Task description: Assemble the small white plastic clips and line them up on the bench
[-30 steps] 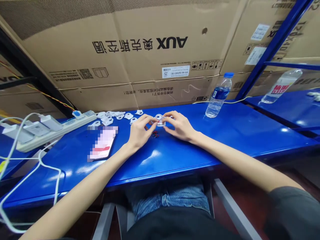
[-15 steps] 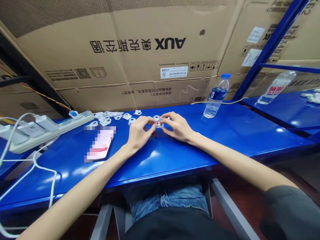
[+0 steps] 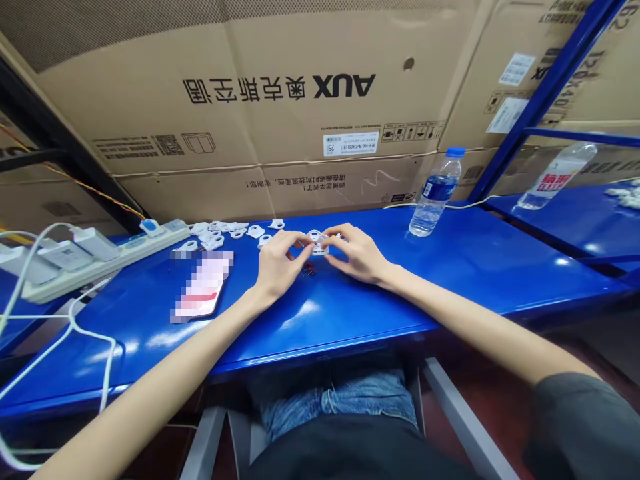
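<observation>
Evidently, the carton (image 3: 280, 133) walls off the back edge of the bench (image 3: 475, 260), leaving me room rightward; the carton reads "AUX" upside down. I see the left hand (image 3: 280, 265) and right hand (image 3: 361, 257) clamped on the white part (image 3: 319, 251) between them, red bits (image 3: 309, 269) just nearer the front edge.

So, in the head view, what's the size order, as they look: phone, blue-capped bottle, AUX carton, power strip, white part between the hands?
1. AUX carton
2. Power strip
3. Phone and blue-capped bottle, too alike to rank
4. White part, partly hidden
</observation>
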